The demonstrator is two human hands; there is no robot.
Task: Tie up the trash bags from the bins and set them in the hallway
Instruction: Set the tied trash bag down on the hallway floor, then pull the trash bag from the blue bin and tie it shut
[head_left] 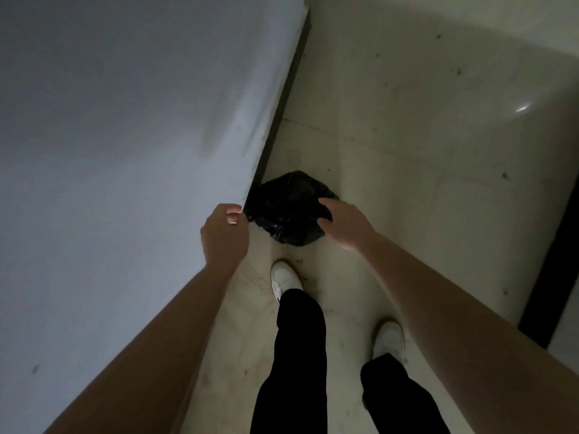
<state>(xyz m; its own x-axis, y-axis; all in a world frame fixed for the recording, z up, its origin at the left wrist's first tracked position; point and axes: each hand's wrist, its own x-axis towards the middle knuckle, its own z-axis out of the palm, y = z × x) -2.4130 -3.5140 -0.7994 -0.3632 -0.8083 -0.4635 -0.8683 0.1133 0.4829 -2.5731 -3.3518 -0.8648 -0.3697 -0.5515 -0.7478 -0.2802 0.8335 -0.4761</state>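
Bare forearms reach down from the bottom corners of the view, above black trousers point(300, 355) and two white shoes point(283, 275) planted on the pale tiled floor point(407, 151). At the floor's left edge, just ahead of the forward shoe, sits the black trash bag point(288, 198), pushed up against the dark skirting point(282, 98) under the grey wall point(125, 120).

The right hand point(341, 220) is on the bag's upper right side, its fingers curled round a fold of the black plastic. The left hand point(224, 233) is at the bag's left edge, fingers curled in with the thumb against them. The light is dim and the plastic is dark, so I cannot tell whether that hand pinches any of the bag or only closes beside it.

A dark strip point(548, 261) runs along the floor's right edge.
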